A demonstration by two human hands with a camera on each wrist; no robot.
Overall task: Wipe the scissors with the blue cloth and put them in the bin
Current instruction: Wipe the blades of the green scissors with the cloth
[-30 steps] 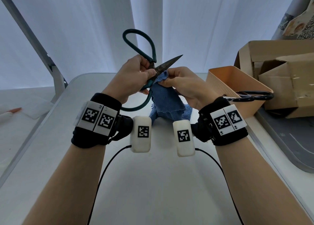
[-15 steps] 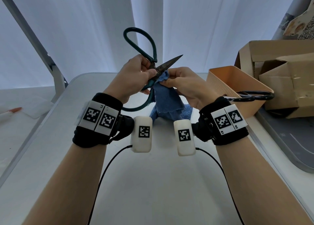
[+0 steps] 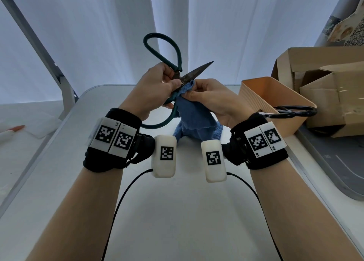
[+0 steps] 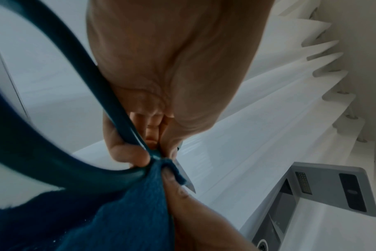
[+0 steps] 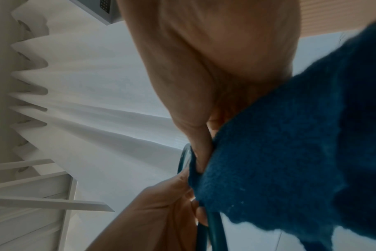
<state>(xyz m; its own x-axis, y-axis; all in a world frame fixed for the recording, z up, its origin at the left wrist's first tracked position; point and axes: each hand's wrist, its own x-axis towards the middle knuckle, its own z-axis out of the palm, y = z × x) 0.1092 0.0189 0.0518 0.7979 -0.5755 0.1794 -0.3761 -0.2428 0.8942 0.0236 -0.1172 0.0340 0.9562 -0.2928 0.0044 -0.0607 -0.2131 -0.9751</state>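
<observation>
Large scissors [image 3: 178,68] with teal loop handles and dark blades are held up over the table. My left hand [image 3: 157,84] grips them at the pivot, thumb on the rivet; the left wrist view shows a handle [image 4: 110,95] running under my fingers. My right hand [image 3: 204,95] pinches the blue cloth [image 3: 194,115] around the lower blade near the pivot. The upper blade tip points up and right, bare. The cloth [image 5: 290,161] hangs down to the table. The orange bin [image 3: 262,91] stands to the right.
A second pair of black-handled scissors [image 3: 293,111] lies across the bin's front rim. Cardboard boxes [image 3: 325,87] stand behind and right of the bin. A grey tray [image 3: 334,168] lies at the right table edge. White curtains hang behind.
The hands and scissors have stayed almost in place. The right hand's pinch on the cloth has shifted slightly along the blade near the pivot.
</observation>
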